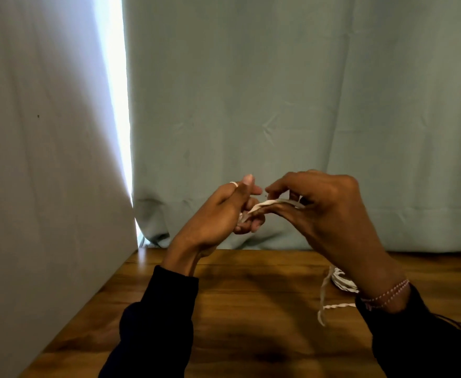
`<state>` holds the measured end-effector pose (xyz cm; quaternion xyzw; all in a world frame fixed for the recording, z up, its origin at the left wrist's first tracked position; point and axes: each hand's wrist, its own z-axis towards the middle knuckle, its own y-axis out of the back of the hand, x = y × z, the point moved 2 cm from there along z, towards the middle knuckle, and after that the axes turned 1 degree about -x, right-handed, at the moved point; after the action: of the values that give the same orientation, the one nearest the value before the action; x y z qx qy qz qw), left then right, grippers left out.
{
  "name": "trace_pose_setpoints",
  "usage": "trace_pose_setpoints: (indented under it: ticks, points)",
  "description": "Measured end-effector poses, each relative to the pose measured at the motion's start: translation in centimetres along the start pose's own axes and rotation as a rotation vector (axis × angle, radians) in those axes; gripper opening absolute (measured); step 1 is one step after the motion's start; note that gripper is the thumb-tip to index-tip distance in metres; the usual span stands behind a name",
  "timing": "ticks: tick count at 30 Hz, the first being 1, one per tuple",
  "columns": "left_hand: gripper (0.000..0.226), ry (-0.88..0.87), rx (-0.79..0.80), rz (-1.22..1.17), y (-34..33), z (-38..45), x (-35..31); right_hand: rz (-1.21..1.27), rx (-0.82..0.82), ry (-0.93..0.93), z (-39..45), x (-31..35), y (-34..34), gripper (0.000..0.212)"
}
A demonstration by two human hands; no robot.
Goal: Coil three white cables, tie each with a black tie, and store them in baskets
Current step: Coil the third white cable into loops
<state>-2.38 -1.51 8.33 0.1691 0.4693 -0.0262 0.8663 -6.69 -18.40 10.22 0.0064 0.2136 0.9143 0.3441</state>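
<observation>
Both hands are raised above a wooden table (251,309), in front of a pale green curtain (278,91). The left hand (224,211), at 9 o'clock of the pair, has its fingers curled around one end of a white cable bundle (271,203); a white ring (233,184) sits on one finger. The right hand (324,203), at 3 o'clock, pinches the other end of the bundle between thumb and curled fingers, and a beaded bracelet (387,294) circles its wrist. A second coiled white cable (342,281) lies on the table at 5 o'clock from the hands, partly hidden by the right forearm, its loose twisted end trailing toward 6 o'clock. Both sleeves are dark.
</observation>
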Motion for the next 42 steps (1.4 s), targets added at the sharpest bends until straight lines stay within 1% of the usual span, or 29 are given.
trace_pose_setpoints:
  ticks: [2,4,6,8,10,13,15,17,19,20,22,23,24,25,26,27,28,29,31,33,36,37,40,42]
  points:
    - [0.067,0.063,-0.018,-0.03,-0.4,0.0,-0.1,0.088,0.03,-0.008,0.1,-0.7,0.7,0.019]
    - [0.079,0.102,0.008,-0.104,-0.7,0.0,-0.2,0.127,0.098,0.004,0.1,-1.0,0.9,0.023]
    - [0.09,0.1,0.098,-0.215,-0.7,0.1,-0.3,0.097,0.117,0.032,0.1,-1.2,0.7,0.025]
    - [0.095,0.098,0.175,-0.313,-0.7,0.1,-0.5,-0.015,0.072,0.053,0.0,-1.5,0.3,0.028]
    - [0.088,0.108,0.197,-0.342,-0.5,-0.2,-0.8,-0.161,-0.009,0.062,-0.1,-1.7,-0.3,0.033]
    - [0.067,0.09,0.234,-0.314,-0.9,-0.7,-1.2,-0.348,-0.114,0.028,-0.5,-2.0,-1.2,0.043]
    - [0.052,0.065,0.294,-0.323,-1.3,-0.9,-1.5,-0.377,-0.154,-0.015,-0.6,-1.9,-1.8,0.04]
    - [0.047,0.052,0.384,-0.397,-1.8,-0.9,-1.6,-0.322,-0.16,-0.077,-0.8,-2.0,-2.5,0.044]
    - [0.043,0.033,0.427,-0.504,-1.9,-0.8,-1.5,-0.254,-0.09,-0.164,-1.0,-2.4,-3.4,0.057]
    - [0.041,0.02,0.427,-0.557,-1.8,-0.8,-1.4,-0.223,-0.018,-0.204,-1.2,-2.5,-4.1,0.066]
    - [0.041,-0.022,0.407,-0.627,-1.6,-0.7,-1.5,-0.116,0.192,-0.266,-1.4,-2.2,-5.7,0.083]
    - [0.042,-0.035,0.387,-0.651,-1.4,-0.7,-1.6,-0.055,0.293,-0.266,-1.7,-1.7,-6.4,0.087]
    - [0.044,-0.036,0.38,-0.684,-1.2,-0.7,-1.6,-0.008,0.337,-0.242,-1.8,-1.0,-6.7,0.085]
    - [0.045,-0.027,0.392,-0.73,-1.1,-0.6,-1.6,0.026,0.353,-0.202,-2.1,-0.6,-7.0,0.074]
    - [0.045,-0.018,0.405,-0.769,-0.9,-0.5,-1.6,0.031,0.406,-0.204,-2.1,-0.1,-6.8,0.058]
    - [0.045,-0.007,0.403,-0.796,-0.7,-0.5,-1.5,0.028,0.507,-0.263,-2.0,0.1,-6.6,0.042]
    - [0.046,0.008,0.383,-0.816,-0.5,-0.4,-1.4,0.024,0.62,-0.319,-2.2,0.2,-6.2,0.032]
    - [0.045,0.02,0.347,-0.824,-0.4,-0.3,-1.3,0.023,0.689,-0.321,-2.4,0.3,-6.0,0.024]
    - [0.044,0.041,0.241,-0.792,0.0,-0.1,-0.8,0.017,0.76,-0.28,-2.5,0.6,-5.3,0.01]
    - [0.043,0.061,0.159,-0.721,0.2,0.1,-0.4,0.035,0.763,-0.237,-2.2,1.3,-4.7,0.016]
    - [0.045,0.081,0.081,-0.623,0.5,0.3,0.2,0.014,0.763,-0.173,-2.1,1.7,-4.0,0.021]
    - [0.046,0.093,0.065,-0.589,0.7,0.4,0.4,0.003,0.74,-0.163,-2.0,1.7,-3.6,0.021]
    - [0.043,0.103,0.045,-0.458,1.3,0.3,0.4,-0.052,0.612,-0.138,-1.6,1.4,-2.9,0.024]
    - [0.039,0.11,0.042,-0.399,1.8,0.1,0.4,-0.044,0.507,-0.103,-1.2,1.5,-2.2,0.025]
